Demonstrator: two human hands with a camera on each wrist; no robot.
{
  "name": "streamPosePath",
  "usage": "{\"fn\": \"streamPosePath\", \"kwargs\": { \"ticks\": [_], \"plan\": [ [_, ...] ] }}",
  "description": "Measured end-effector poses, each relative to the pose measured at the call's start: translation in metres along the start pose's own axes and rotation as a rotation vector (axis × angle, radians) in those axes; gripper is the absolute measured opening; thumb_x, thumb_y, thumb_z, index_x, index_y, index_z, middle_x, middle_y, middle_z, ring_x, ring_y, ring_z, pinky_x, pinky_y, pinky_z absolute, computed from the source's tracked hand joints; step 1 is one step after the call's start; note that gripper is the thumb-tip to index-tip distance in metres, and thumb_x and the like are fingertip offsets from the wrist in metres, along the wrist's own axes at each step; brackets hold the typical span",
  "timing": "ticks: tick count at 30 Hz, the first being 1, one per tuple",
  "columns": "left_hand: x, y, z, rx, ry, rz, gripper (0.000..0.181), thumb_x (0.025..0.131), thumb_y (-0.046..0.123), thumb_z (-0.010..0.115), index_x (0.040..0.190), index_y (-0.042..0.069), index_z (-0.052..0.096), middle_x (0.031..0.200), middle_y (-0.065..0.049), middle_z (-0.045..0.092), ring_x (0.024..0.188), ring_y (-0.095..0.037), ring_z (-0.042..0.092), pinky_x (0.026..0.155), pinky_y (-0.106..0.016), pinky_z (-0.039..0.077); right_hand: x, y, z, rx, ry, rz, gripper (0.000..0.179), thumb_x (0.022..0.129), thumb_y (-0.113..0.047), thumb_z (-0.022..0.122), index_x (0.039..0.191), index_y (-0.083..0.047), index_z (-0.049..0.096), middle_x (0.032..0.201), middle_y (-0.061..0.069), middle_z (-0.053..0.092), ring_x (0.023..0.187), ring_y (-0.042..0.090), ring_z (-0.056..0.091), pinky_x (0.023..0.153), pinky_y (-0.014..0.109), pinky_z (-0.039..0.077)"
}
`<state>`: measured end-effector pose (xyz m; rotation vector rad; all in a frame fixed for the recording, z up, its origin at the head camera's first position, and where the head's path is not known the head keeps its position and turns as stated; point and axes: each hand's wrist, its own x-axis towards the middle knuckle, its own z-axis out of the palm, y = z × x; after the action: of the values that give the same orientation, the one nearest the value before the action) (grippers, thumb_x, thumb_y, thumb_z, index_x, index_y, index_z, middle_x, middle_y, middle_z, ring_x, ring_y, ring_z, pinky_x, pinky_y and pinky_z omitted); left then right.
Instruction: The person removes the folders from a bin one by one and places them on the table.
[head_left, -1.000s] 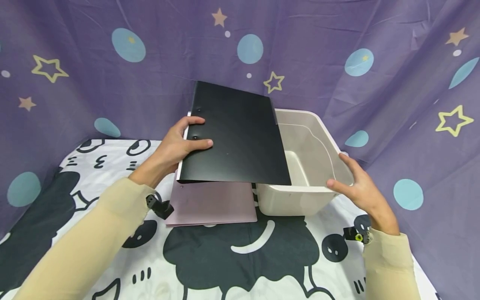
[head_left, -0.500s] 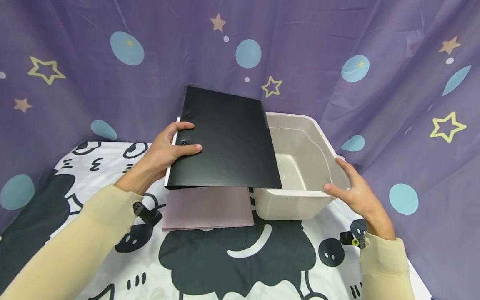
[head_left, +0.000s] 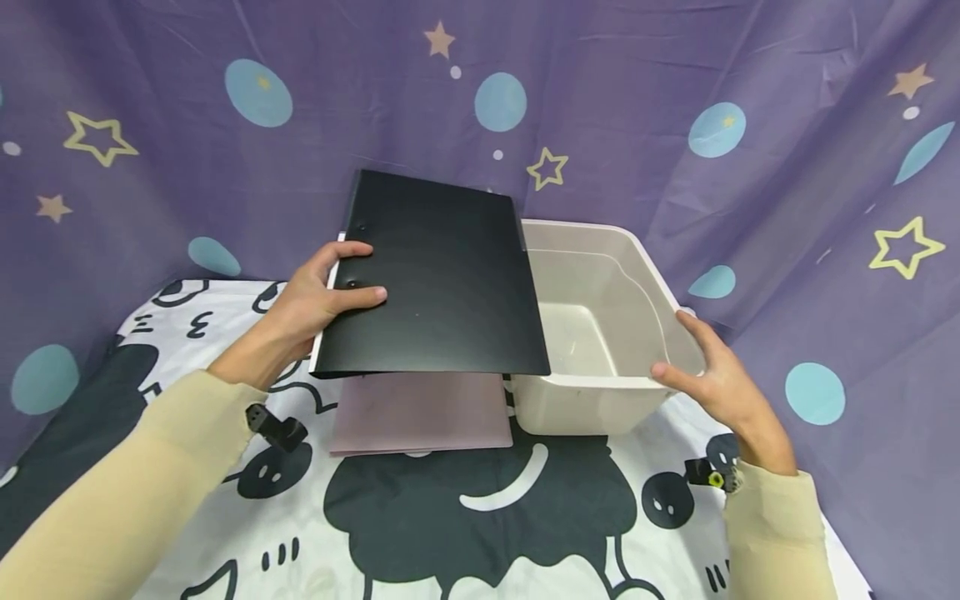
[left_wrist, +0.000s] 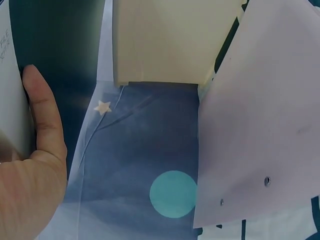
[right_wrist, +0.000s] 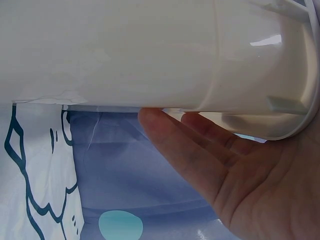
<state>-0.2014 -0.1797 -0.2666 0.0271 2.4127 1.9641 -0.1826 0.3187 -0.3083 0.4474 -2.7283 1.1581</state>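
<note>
My left hand (head_left: 303,292) grips a black file folder (head_left: 442,283) by its spine edge, thumb on the cover. A white strip with small lettering shows along that spine in the left wrist view. The folder is held tilted, overlapping a light-coloured plastic bin (head_left: 637,292) at its left side. Beneath it a pink folder (head_left: 427,417) lies on the cloth, its upper part hidden; in the left wrist view two metal rivets show on this pink folder (left_wrist: 250,135). My right hand (head_left: 727,392) holds the bin's right front corner, thumb at the rim and fingers along the outer wall.
A white cloth with black cartoon figures (head_left: 487,517) covers the surface. Behind stands a purple curtain (head_left: 615,100) with stars and blue dots. The bin's visible floor is bare. Dark camera straps sit on both wrists.
My left hand has drawn the black folder leftward, away from the bin, exposing more of the bin's inside. My right hand stays at the bin's corner; the pink folder has not moved.
</note>
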Motion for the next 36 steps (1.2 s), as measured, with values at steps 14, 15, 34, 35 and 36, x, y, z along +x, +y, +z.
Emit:
{"fn": "streamPosePath", "kwargs": {
  "ticks": [14,15,34,35,36],
  "plan": [
    [-0.006,-0.007,-0.013,0.031,0.014,0.011,0.071,0.076,0.028,0.082,0.136,0.028,0.044,0.139,-0.006,0.041,0.084,-0.015,0.065,0.071,-0.034,0.054,-0.001,-0.002,0.000,0.003,0.001,0.003,0.089,0.082,-0.025,0.073,0.152,-0.006,0.021,0.151,0.022,0.027,0.130,0.040,0.030,0.102,0.058,0.022],
    [-0.006,-0.008,-0.015,0.041,0.015,0.007,0.072,0.076,0.030,0.082,0.137,0.030,0.043,0.140,-0.006,0.039,0.084,-0.015,0.065,0.071,-0.034,0.054,-0.001,-0.002,-0.001,0.004,-0.002,0.004,0.089,0.082,-0.025,0.073,0.152,-0.007,0.021,0.151,0.022,0.026,0.131,0.040,0.029,0.103,0.058,0.022],
    [-0.014,-0.024,-0.041,0.131,0.019,-0.004,0.073,0.079,0.036,0.078,0.140,0.031,0.039,0.152,-0.008,0.023,0.082,-0.015,0.066,0.072,-0.032,0.054,0.000,0.001,-0.001,-0.001,-0.012,0.012,0.090,0.081,-0.026,0.073,0.152,-0.007,0.020,0.153,0.021,0.023,0.134,0.042,0.026,0.103,0.062,0.022],
    [-0.014,-0.025,-0.042,0.126,0.019,-0.004,0.073,0.079,0.035,0.078,0.140,0.031,0.039,0.151,-0.009,0.025,0.081,-0.015,0.066,0.071,-0.032,0.054,0.000,0.001,0.000,-0.001,-0.012,0.011,0.090,0.081,-0.026,0.074,0.152,-0.007,0.020,0.153,0.021,0.024,0.134,0.042,0.026,0.103,0.062,0.022],
    [-0.014,-0.026,-0.043,0.118,0.020,-0.006,0.072,0.079,0.034,0.078,0.140,0.030,0.039,0.149,-0.009,0.026,0.079,-0.016,0.067,0.070,-0.033,0.054,0.000,0.001,0.000,0.000,-0.011,0.010,0.090,0.081,-0.026,0.074,0.152,-0.007,0.021,0.153,0.021,0.024,0.134,0.042,0.027,0.103,0.063,0.022]
  ]
}}
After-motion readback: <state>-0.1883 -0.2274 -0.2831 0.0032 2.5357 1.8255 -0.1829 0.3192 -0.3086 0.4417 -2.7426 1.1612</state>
